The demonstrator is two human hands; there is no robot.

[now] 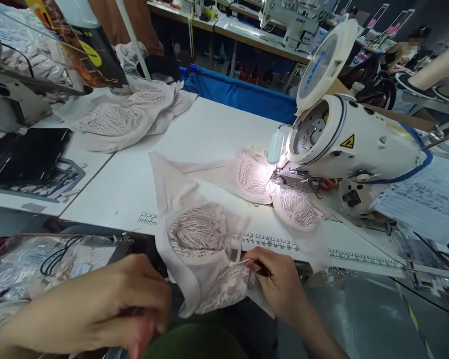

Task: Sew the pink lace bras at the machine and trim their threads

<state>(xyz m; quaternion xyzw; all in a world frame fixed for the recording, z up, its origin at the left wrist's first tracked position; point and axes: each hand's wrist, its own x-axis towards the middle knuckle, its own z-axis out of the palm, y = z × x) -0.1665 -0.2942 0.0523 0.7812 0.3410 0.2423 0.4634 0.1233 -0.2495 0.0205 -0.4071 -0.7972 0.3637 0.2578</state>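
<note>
A pale pink lace bra (200, 229) hangs over the table's front edge, one cup on the tabletop and lacy fabric drooping below. My right hand (279, 279) pinches this bra at its right edge, fingertips closed on the cloth. To the left of the bra, my left hand (108, 304) is apart from it, with curled fingers drawn together. Blur hides whether anything is between them. A second lace bra (256, 174) lies under the lit needle area of a white sewing machine (362, 134), one cup on either side.
More lace bras (115, 119) are piled at the back left near a spray can (93, 45). A box of plastic bags (33, 259) stands at lower left. Ruler markings (269, 241) run along the front edge. A blue cloth bin (239, 92) is behind the table.
</note>
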